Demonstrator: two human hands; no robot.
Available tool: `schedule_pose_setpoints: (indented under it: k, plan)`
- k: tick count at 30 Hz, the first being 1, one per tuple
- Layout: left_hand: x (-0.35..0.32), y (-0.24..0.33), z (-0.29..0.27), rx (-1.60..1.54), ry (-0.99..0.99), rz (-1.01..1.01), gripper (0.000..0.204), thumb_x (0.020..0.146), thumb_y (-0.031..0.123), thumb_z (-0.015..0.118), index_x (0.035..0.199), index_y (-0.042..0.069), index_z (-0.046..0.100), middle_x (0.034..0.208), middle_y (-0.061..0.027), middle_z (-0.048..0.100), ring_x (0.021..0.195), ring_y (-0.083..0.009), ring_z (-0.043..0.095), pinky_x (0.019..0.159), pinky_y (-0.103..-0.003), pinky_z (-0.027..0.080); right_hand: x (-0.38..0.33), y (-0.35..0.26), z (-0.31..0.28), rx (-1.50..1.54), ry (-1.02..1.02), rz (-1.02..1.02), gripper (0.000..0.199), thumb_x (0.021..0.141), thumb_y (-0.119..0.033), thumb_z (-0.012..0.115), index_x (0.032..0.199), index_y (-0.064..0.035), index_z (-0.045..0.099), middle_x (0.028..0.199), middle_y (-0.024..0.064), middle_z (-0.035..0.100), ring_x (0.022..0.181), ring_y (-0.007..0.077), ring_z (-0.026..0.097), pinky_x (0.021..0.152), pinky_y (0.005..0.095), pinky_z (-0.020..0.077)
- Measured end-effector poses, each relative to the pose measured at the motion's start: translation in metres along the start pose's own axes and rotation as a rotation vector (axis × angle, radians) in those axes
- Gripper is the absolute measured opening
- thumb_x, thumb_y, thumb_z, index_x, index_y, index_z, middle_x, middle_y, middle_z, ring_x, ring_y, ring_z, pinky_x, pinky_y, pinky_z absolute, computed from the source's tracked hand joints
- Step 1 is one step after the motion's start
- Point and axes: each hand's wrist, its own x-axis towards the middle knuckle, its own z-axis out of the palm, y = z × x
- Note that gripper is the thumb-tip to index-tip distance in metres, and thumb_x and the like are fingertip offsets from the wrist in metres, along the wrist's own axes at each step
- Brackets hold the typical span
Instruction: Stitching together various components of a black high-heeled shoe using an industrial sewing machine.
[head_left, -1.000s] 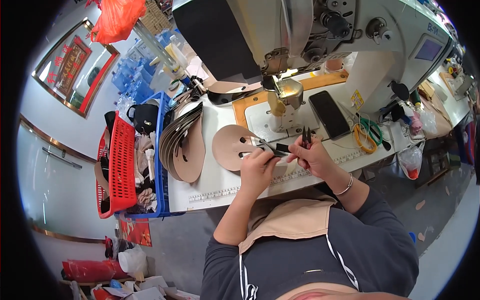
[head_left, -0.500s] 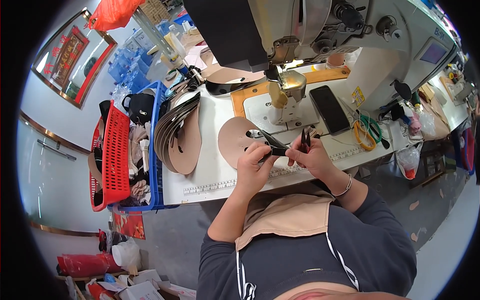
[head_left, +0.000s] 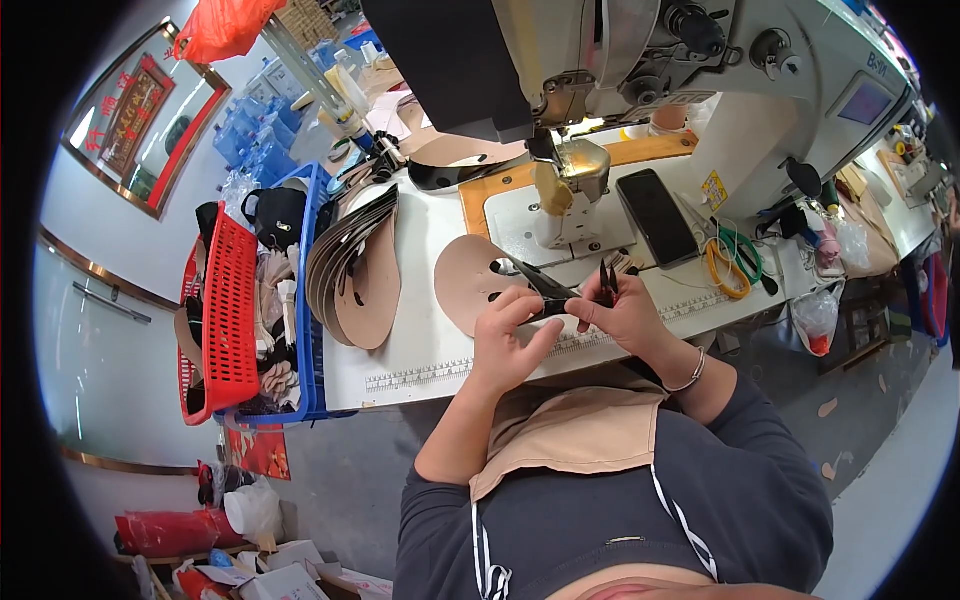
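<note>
My left hand (head_left: 508,340) grips the dark edge of a beige, curved shoe-upper piece (head_left: 466,284), its thumb lifted away. The piece lies on the white table with one dark side folded up. Opposite, my right hand (head_left: 632,318) pinches the end of that dark strip between thumb and finger. A pair of dark thread snips (head_left: 608,284) is also held in the right hand, blades pointing up and away. Just beyond the hands stands the sewing machine's post (head_left: 572,215). Fingers partly hide the strip.
At left on the table stands a stack of similar beige pieces (head_left: 368,285). Beside it are a red basket (head_left: 228,310) and a blue crate (head_left: 314,350). A phone (head_left: 657,217) and yellow-handled scissors (head_left: 730,275) lie to the right. A ruler strip (head_left: 420,376) runs along the front edge.
My left thumb has lifted off the dark strip and spread toward me. The right hand and the snips stay nearly in place.
</note>
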Motion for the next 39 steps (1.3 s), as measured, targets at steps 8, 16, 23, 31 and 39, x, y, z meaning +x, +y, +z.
schedule_pose_setpoints:
  k: [8,16,23,31,39]
  plan:
    - [-0.009,-0.016,0.012,-0.194,0.390,-0.105,0.019,0.072,-0.003,0.067,0.063,-0.001,0.050,0.067,-0.0028,0.047,0.060,-0.0120,0.043,0.054,-0.024,0.035,0.008,-0.008,0.005,-0.139,-0.048,-0.147,0.020,0.079,-0.009,0.073,0.090,-0.0027,0.058,0.069,0.0002,0.060,0.059,0.0039,0.055,0.053,0.0181,0.0444]
    - [-0.017,-0.010,0.043,-1.044,0.580,-0.115,0.014,0.085,0.003,0.054,0.098,0.001,0.057,0.109,-0.0062,0.052,0.104,-0.0156,0.050,0.093,-0.029,0.036,0.029,-0.013,0.023,0.356,-0.266,-0.024,0.037,0.090,0.000,0.054,0.126,-0.0031,0.050,0.077,0.0013,0.059,0.059,0.0041,0.052,0.048,0.0174,0.0362]
    - [-0.008,-0.010,0.025,-1.109,0.416,-0.275,0.048,0.082,0.014,0.070,0.121,-0.001,0.046,0.118,-0.0098,0.056,0.108,-0.0196,0.056,0.096,-0.033,0.044,0.050,-0.038,0.013,-0.099,-0.330,-0.068,0.035,0.089,0.001,0.054,0.123,-0.0031,0.054,0.070,-0.0055,0.050,0.056,0.0009,0.038,0.051,0.0172,0.0323]
    - [-0.005,-0.029,0.021,-1.042,0.527,0.025,0.057,0.074,-0.001,0.074,0.124,-0.002,0.045,0.119,-0.0101,0.057,0.107,-0.0196,0.057,0.093,-0.031,0.047,0.030,-0.052,0.035,-0.351,-0.123,-0.912,0.027,0.081,0.000,0.063,0.108,-0.0060,0.064,0.081,0.0005,0.059,0.061,0.0060,0.050,0.053,0.0193,0.0411]
    - [-0.014,-0.038,0.025,-0.956,0.589,-0.094,0.050,0.079,0.005,0.071,0.122,0.000,0.045,0.116,-0.0087,0.058,0.101,-0.0149,0.058,0.084,-0.027,0.049,0.009,-0.040,0.045,-0.949,-0.149,-1.543,0.021,0.071,-0.003,0.070,0.091,-0.0027,0.065,0.089,0.0058,0.062,0.065,0.0178,0.059,0.053,0.0263,0.0468]
